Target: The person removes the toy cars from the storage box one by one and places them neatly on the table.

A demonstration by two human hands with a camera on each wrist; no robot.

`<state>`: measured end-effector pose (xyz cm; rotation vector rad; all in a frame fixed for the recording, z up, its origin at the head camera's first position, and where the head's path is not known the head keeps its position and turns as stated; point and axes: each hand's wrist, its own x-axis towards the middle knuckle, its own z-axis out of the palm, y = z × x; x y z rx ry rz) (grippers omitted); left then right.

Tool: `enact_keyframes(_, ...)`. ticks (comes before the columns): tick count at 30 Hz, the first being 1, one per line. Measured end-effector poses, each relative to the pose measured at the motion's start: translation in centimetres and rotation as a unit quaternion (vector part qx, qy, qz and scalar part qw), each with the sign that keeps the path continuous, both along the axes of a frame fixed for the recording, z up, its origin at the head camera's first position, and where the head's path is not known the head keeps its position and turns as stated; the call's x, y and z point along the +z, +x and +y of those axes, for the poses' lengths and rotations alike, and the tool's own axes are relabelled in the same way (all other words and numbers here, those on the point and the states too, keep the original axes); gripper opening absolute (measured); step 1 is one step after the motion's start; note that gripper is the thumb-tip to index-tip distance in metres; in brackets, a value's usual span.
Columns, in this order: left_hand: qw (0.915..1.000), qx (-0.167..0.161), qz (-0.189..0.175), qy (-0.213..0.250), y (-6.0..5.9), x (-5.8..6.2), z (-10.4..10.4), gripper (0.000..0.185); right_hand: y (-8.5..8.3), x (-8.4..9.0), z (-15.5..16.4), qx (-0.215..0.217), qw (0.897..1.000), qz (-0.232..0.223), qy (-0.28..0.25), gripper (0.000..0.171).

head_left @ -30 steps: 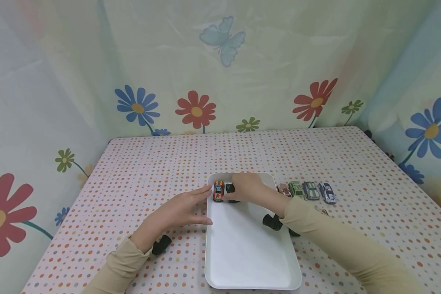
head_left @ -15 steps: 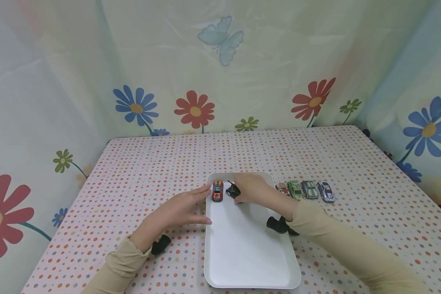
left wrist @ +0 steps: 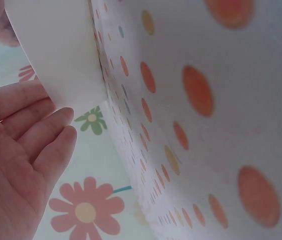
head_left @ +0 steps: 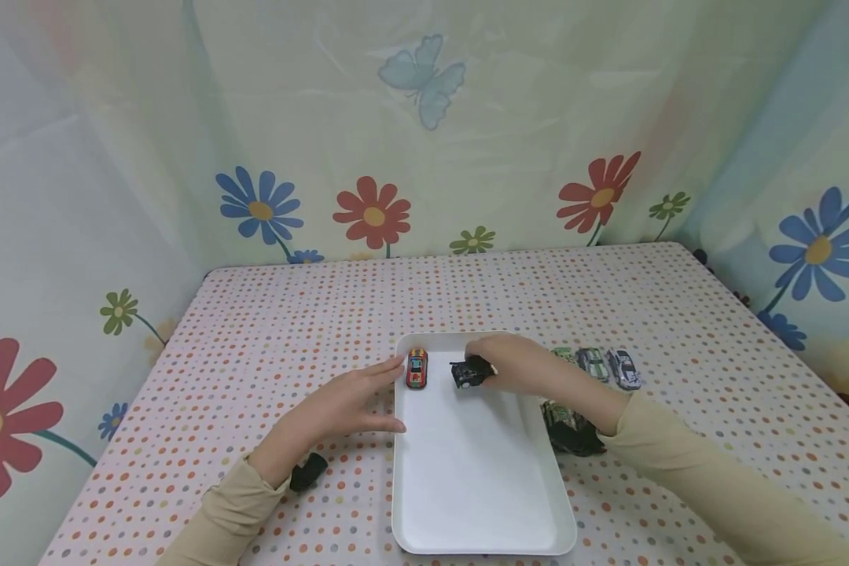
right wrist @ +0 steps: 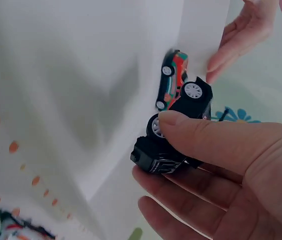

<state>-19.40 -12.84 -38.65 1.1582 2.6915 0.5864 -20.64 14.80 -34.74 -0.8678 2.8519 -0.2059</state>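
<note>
A white tray (head_left: 481, 503) lies on the dotted tablecloth. My left hand (head_left: 368, 397) rests flat against its left rim (left wrist: 56, 55), fingers straight. An orange-red toy car (head_left: 416, 368) stands in the tray's far left corner. My right hand (head_left: 484, 368) pinches a black toy car (head_left: 469, 372) over the tray's far end, a little right of the red one. In the right wrist view the thumb (right wrist: 216, 140) and fingers grip the black car (right wrist: 173, 135), tilted, with the red car (right wrist: 172, 80) behind it.
Toy cars stand in a row on the cloth right of the tray, among them a grey-green one (head_left: 592, 363) and a silver one (head_left: 624, 368); my right wrist hides others. Flowered curtains close in the table on three sides.
My right hand has picked the black car up from beside the red car and carried it to the right, turning it. The left hand has stayed on the rim.
</note>
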Motion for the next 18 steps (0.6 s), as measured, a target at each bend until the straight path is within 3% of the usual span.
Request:
enact_keyframes(12, 0.9999, -0.01, 0.003, 0.012, -0.1, -0.3, -0.2, 0.089, 1.9, 3.4, 5.8, -0.037, 0.998, 0.031, -0.036, 0.04)
enact_keyframes(18, 0.9998, -0.013, 0.005, 0.013, -0.1, -0.2, -0.2, 0.089, 0.9, 2.9, 10.9, -0.075, 0.996, 0.047, -0.019, 0.041)
